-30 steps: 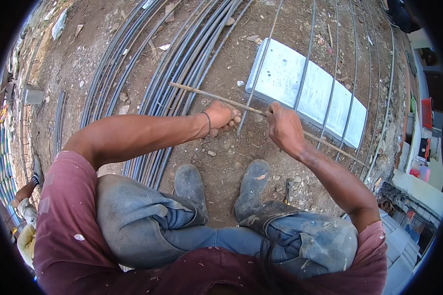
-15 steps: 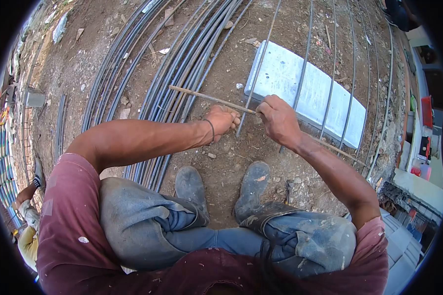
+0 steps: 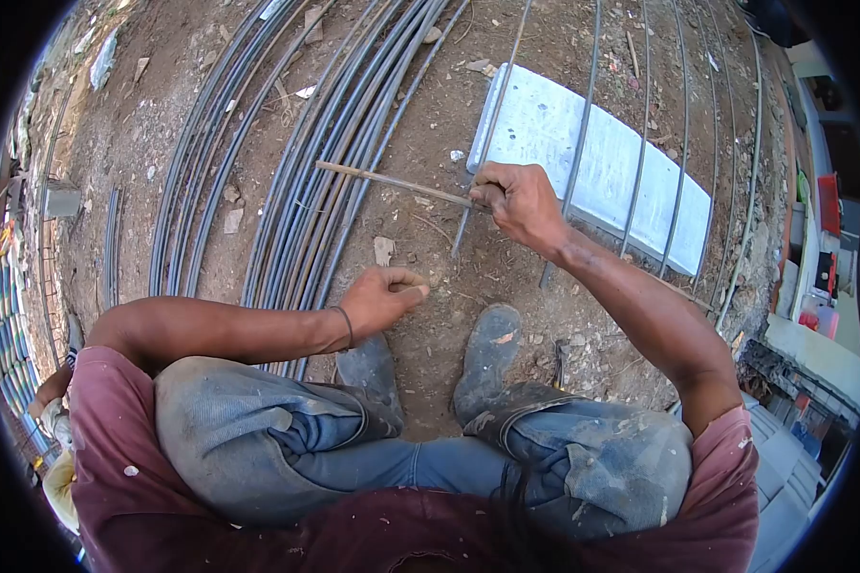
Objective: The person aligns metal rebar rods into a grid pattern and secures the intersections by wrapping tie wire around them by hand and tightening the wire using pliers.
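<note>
My right hand [image 3: 521, 205] is closed around a thin brown stick [image 3: 382, 179] where it crosses the nearest steel rebar [image 3: 506, 91]. The fingers hide the crossing, so whether they also grip the bar or a tie cannot be seen. The stick's left end sticks out over a bundle of rebar. My left hand [image 3: 385, 296] hovers lower, above the left boot, apart from the stick. Its thumb and fingers are pinched together; anything between them is too small to make out.
A pale flat slab [image 3: 554, 134] lies under several spaced rebars [image 3: 588, 105]. Long rebar [image 3: 330, 153] is heaped on the dirt at left. My boots [image 3: 492, 353] stand close below my hands. Another person's arm [image 3: 53, 392] shows at far left.
My left hand has left the crossing and moved down and left toward my knee. My right hand has shifted slightly left and now wraps over the crossing.
</note>
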### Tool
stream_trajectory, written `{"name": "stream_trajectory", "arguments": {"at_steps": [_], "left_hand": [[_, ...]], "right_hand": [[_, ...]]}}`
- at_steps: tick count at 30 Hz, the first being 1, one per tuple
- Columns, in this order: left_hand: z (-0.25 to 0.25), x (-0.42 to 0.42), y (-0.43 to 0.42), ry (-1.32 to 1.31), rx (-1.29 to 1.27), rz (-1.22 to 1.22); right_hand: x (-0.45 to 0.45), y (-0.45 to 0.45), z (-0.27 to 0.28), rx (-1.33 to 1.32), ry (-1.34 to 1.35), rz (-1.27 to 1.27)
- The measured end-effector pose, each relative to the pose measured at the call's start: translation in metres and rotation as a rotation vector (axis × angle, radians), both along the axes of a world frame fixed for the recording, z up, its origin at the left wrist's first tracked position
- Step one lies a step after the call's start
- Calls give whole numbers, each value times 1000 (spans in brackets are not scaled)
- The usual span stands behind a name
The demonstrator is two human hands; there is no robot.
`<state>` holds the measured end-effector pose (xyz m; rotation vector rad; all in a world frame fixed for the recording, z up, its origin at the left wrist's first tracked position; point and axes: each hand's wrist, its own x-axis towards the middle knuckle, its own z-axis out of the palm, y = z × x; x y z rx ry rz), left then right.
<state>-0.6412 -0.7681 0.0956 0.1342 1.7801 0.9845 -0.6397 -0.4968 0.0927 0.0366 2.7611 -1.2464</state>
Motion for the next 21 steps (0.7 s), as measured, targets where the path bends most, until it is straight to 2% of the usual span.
{"name": "stream_trajectory", "arguments": {"at_steps": [1, 2, 5, 7, 9, 10, 12, 15, 21], "left_hand": [[-7, 1, -8, -496, -12, 117], [-16, -6, -14, -620, -7, 139], [-18, -23, -8, -549, 154, 217], [-32, -27, 4, -606, 246, 241], [-58, -19, 26, -575, 577, 399], [-68, -18, 39, -569, 587, 395], [-81, -3, 57, -789, 861, 533], [-90, 4, 65, -728, 951, 592], [-75, 1, 82, -651, 657, 737]], "right_hand": [[3, -2, -2, -3, -2, 0], [6, -3, -4, -15, 55, -46], [16, -8, -3, -33, 126, -97], [18, -8, -5, -41, 161, -120], [21, -4, -15, -61, 205, -136], [21, -1, -17, -64, 174, -116], [17, 1, -15, -96, 173, -99], [27, 0, -11, -144, 164, -71], [19, 9, -29, -110, 372, 39]]}}
